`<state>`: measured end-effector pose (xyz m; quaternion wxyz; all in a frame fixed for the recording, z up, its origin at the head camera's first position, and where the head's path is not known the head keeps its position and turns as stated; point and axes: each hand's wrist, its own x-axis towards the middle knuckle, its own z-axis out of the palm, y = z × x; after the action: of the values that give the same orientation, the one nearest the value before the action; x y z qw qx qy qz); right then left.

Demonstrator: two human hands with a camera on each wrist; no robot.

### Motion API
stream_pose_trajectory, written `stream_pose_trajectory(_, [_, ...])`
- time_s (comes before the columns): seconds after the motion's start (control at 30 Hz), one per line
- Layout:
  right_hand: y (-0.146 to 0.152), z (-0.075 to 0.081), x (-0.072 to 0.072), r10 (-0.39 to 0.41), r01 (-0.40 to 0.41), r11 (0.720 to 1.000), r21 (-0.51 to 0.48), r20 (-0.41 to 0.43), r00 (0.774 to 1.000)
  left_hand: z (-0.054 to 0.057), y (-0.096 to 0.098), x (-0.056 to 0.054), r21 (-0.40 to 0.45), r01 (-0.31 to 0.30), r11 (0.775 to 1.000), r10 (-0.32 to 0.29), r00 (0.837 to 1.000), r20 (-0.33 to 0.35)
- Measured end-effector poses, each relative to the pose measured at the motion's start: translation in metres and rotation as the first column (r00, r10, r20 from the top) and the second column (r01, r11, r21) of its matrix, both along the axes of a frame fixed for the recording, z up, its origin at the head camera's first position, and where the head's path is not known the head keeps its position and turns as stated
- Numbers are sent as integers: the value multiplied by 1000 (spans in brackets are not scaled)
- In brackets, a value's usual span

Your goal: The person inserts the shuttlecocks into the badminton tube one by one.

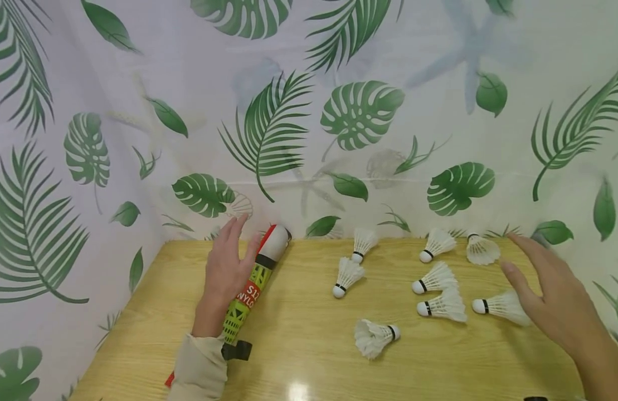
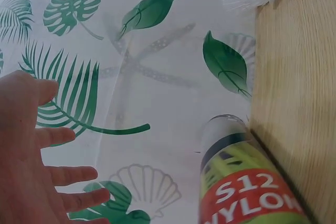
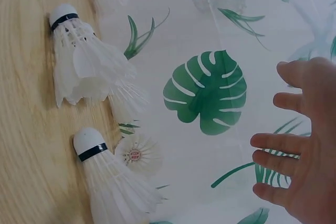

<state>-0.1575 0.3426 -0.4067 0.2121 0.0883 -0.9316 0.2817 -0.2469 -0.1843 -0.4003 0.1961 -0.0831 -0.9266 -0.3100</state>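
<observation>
My left hand (image 1: 227,273), fingers spread, is above and beside a shuttlecock tube (image 1: 248,295) with a green and red label reading S12 NYLON. In the left wrist view the tube (image 2: 247,182) stands apart from the fingers, and a white shuttlecock shows through its clear end. My right hand (image 1: 554,295) hovers at the right, fingers extended, holding nothing. Nearest to it lies a white shuttlecock (image 1: 501,306) with a black band. Another shuttlecock (image 1: 482,249) rests at the back edge, its skirt facing forward. Two more shuttlecocks (image 1: 441,305) overlap left of the hand.
Several other shuttlecocks lie about: one at the back (image 1: 364,244), one beside it (image 1: 348,277), and one nearer the front (image 1: 376,338). They rest on a wooden table (image 1: 298,340). A leaf-patterned cloth (image 1: 298,111) hangs behind and to the left.
</observation>
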Motion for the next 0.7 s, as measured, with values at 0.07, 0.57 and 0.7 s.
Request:
stream_pose_trajectory(0.07, [0, -4, 2, -6, 5, 1000, -27, -36, 999, -5, 1, -1, 27, 3, 1000, -4, 1000, 12])
stream_pose_trajectory(0.57, [22, -33, 6, -83, 83, 997, 8, 18, 996, -53, 4, -19, -74, -63, 995, 76, 978, 192])
stream_pose_trajectory(0.7, [27, -46, 0, -59, 59, 998, 3, 71, 996, -60, 4, -28, -118, -37, 992, 61, 977, 202])
